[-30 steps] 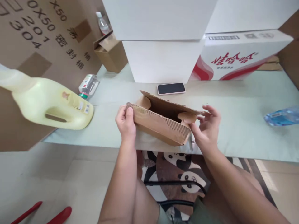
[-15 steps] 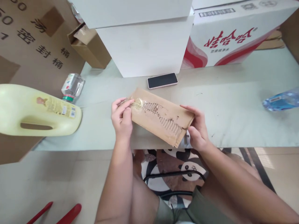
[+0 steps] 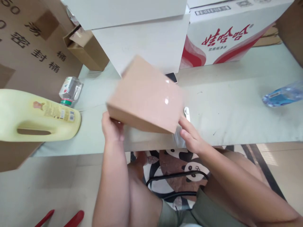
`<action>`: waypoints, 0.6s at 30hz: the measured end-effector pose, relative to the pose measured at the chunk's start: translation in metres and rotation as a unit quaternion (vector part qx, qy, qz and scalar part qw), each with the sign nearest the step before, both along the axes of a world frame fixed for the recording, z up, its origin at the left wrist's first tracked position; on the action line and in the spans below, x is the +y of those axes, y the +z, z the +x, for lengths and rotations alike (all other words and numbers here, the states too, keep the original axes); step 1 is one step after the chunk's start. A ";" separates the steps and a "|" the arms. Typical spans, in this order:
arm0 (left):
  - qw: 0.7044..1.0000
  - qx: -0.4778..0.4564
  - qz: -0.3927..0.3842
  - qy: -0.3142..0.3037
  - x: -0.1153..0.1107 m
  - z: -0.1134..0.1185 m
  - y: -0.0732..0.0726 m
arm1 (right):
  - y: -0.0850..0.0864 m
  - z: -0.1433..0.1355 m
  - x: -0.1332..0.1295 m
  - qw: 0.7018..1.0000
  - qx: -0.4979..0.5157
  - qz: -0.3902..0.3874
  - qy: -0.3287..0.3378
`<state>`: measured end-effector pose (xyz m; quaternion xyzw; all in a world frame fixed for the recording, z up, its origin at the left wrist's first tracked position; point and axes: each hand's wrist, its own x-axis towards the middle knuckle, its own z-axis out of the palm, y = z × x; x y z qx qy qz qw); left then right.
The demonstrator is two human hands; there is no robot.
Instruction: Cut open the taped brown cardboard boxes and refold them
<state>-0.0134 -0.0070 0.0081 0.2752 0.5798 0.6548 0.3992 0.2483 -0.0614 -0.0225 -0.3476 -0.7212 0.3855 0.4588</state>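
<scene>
Head view, pale green table [image 3: 236, 104], tiled floor [image 3: 47, 186], both hands gripping cardboard box [image 3: 146, 94]

box [image 3: 145, 96] was up over the table's [image 3: 236, 116] near edge, left hand [image 3: 112, 129] under its left end, right hand [image 3: 191, 138] at its right | phone [image 3: 172, 76] peeked out right behind it | jug [image 3: 38, 115] lay far left, small bottle [image 3: 69, 90] just behind that | another bottle [image 3: 282, 94] far right | stacked cartons [image 3: 146, 47] along the back

Both forearms reach forward side by side; the left hand [image 3: 111, 128] and right hand [image 3: 191, 137] grip with curled fingers.
</scene>
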 end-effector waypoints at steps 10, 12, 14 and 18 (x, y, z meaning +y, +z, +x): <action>0.922 -0.041 -0.260 -0.285 -0.010 0.032 -0.005 | -0.004 -0.001 0.005 0.996 0.062 -0.019 -0.058; 0.898 -0.014 -0.287 -0.333 -0.013 0.031 -0.003 | -0.007 0.002 0.007 0.992 0.094 -0.039 -0.078; 0.860 0.029 -0.311 -0.403 -0.016 0.030 -0.001 | -0.009 0.005 0.009 0.984 0.134 -0.054 -0.100; 0.785 0.180 -0.324 -0.497 -0.017 0.027 -0.006 | -0.002 0.009 0.012 0.977 0.156 -0.058 -0.135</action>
